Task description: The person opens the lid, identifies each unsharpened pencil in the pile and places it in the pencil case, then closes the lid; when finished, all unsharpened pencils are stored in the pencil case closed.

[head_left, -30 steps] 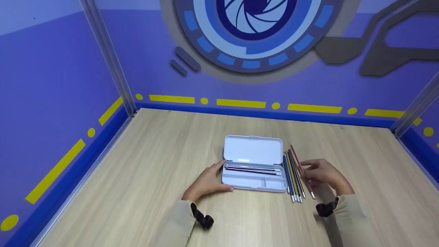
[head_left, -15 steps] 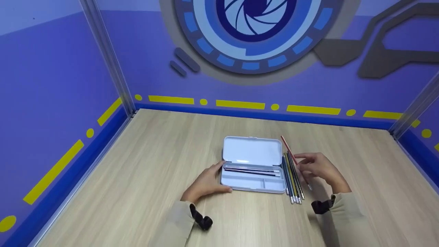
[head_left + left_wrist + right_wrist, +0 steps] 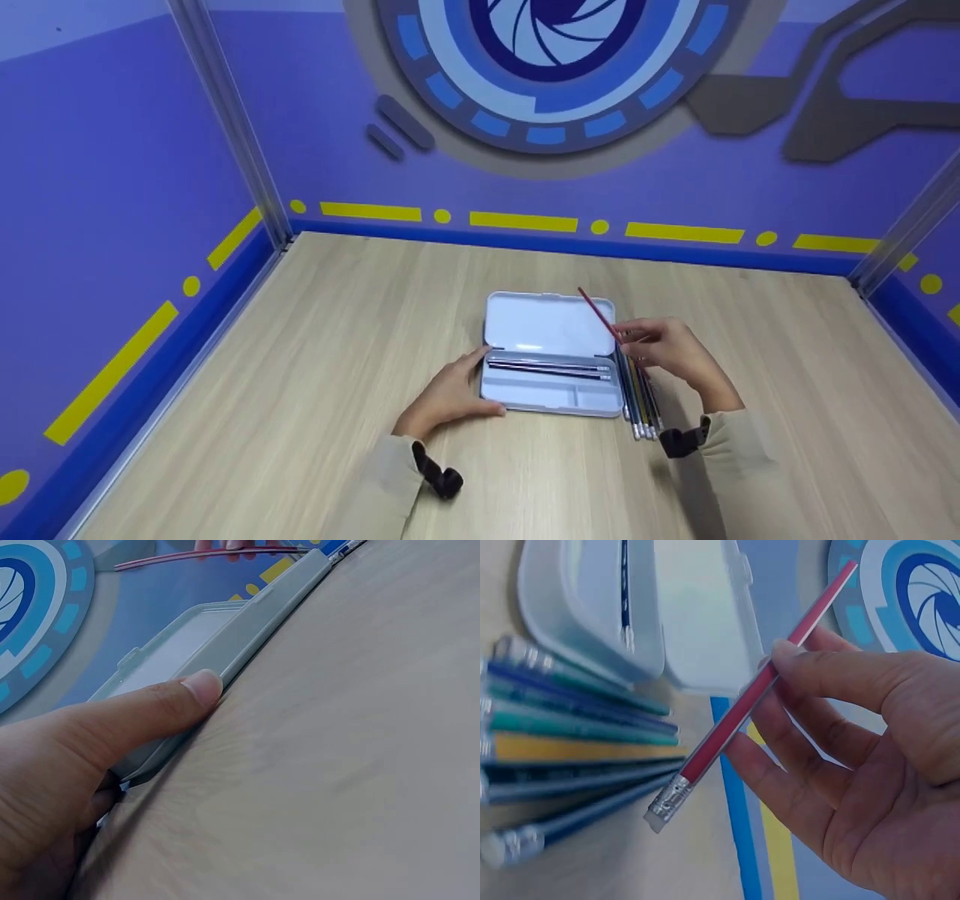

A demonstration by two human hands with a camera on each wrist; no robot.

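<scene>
A white pencil case [image 3: 534, 394] lies on the table with its lid [image 3: 540, 324] raised toward the back. Two dark pencils [image 3: 549, 367] lie lengthwise in its rear compartment; the front compartments show bare bottoms. At the case's left end, my left hand [image 3: 448, 393] grips it, thumb [image 3: 202, 687] on the front wall and fingers around the back. My right hand [image 3: 666, 349] pinches a red pencil [image 3: 731, 720] between thumb and fingers, above the loose pencils. The red pencil slants, its white eraser end [image 3: 658, 821] low and its other end over the lid in the head view.
Several loose pencils [image 3: 641, 409], dark, green, blue and yellow, lie side by side against the case's right end, erasers toward the front. The wood-look table [image 3: 360, 315] is bounded by blue-purple panels [image 3: 315, 135] at the back and sides.
My right hand has lifted the red pencil from beside the loose pencils and carried it left and back, to the lid's right edge. My left hand stays at the case.
</scene>
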